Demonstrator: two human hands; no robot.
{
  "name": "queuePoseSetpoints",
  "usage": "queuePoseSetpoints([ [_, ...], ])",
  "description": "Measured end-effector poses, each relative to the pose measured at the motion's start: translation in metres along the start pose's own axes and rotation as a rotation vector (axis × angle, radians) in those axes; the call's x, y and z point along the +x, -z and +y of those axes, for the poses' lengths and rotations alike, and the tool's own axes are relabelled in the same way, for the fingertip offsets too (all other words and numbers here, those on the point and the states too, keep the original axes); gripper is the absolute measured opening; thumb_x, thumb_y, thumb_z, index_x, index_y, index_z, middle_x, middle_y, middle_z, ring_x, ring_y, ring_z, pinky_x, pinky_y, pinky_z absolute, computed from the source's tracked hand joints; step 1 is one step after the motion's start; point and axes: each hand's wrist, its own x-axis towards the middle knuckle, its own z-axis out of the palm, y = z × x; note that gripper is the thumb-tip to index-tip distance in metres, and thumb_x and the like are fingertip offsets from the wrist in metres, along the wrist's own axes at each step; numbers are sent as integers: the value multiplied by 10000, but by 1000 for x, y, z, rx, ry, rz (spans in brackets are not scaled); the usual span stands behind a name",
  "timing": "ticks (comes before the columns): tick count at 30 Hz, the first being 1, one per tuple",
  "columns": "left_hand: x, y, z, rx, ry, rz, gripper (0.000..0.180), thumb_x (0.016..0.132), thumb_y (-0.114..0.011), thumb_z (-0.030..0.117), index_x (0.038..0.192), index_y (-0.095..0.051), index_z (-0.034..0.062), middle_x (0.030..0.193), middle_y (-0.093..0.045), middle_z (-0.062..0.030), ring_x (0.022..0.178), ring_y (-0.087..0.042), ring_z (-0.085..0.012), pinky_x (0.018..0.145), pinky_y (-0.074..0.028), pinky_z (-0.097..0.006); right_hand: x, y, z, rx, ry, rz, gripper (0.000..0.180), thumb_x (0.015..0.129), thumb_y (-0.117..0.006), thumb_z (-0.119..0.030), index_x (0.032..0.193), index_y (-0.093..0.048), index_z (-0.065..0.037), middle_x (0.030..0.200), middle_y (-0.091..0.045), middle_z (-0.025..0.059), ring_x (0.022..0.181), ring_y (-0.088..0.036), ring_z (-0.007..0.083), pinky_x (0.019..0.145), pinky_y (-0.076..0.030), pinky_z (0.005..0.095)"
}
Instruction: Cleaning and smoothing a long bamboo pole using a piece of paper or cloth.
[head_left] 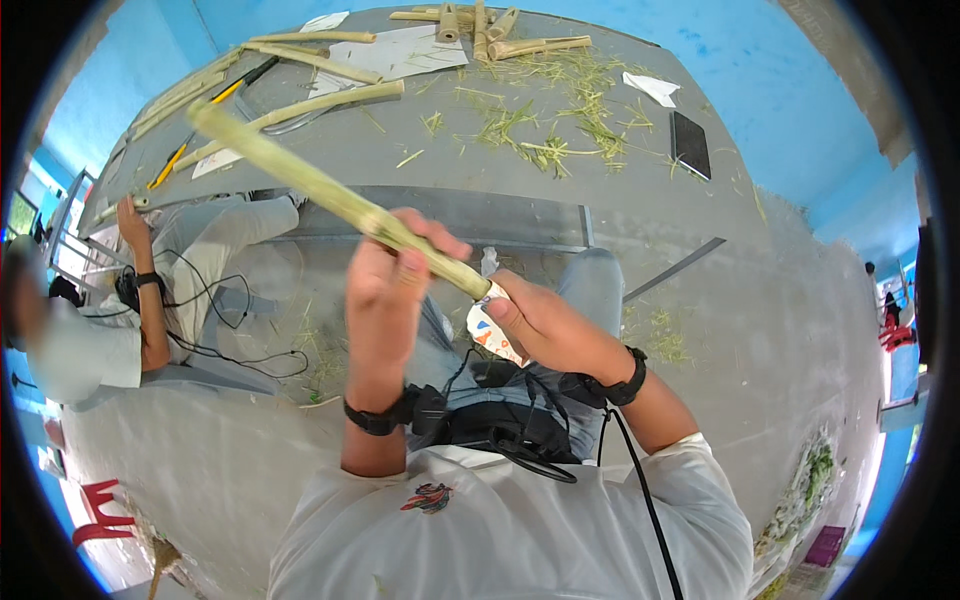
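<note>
A long green-yellow bamboo stick (303, 184) slants across in front of me, its far end raised at the upper left over the table. My left hand (388, 275) grips it just past a node, thumb and fingers around it. At the lower end, my right hand (545, 318) is closed on a white sheet with orange and blue print (493, 330), pressed against the stick's tip. The sheet could be paper or sandpaper; I cannot tell which. Most of the right fingers are hidden behind the sheet and the stick.
Bamboo pieces (330, 110), green shavings (560, 120), a dark flat phone-like device (690, 145) and yellow-black cutters (168, 166) lie on the grey table (440, 150). Another person (90, 330) sits at the left. Black cables (640, 480) hang by my right arm.
</note>
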Motion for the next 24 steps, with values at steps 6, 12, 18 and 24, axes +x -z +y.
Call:
queuePoseSetpoints([
  [6,9,-4,-24,16,3,134,323,973,-609,214,1176,-464,9,1026,-563,-99,978,-591,-226,1018,-447,-416,14,-21,2,-138,33,272,347,1043,-391,-358,1141,-497,-43,850,-603,204,781,-606,428,676,-473,476],
  [12,3,-4,-4,35,18,194,277,947,-601,83,1185,-476,13,1050,-577,-112,1009,-614,-258,984,-468,-422,1,-6,22,-227,69,252,312,1025,-449,-336,1122,-499,-44,902,-602,216,821,-601,441,681,-479,497],
  [18,-2,-4,-40,107,86,106,278,952,-610,110,1177,-483,8,1064,-593,-114,1058,-606,-266,983,-465,-401,14,-21,10,-393,167,428,286,1013,-481,-303,1102,-501,-31,917,-597,221,854,-588,434,704,-468,494],
  [24,4,8,0,65,9,29,347,957,-633,231,1169,-485,-1,1088,-599,-129,1128,-570,-288,1044,-409,-432,-7,4,21,-84,-16,64,339,1052,-387,-322,1096,-507,-8,896,-559,192,808,-582,386,718,-461,445],
])
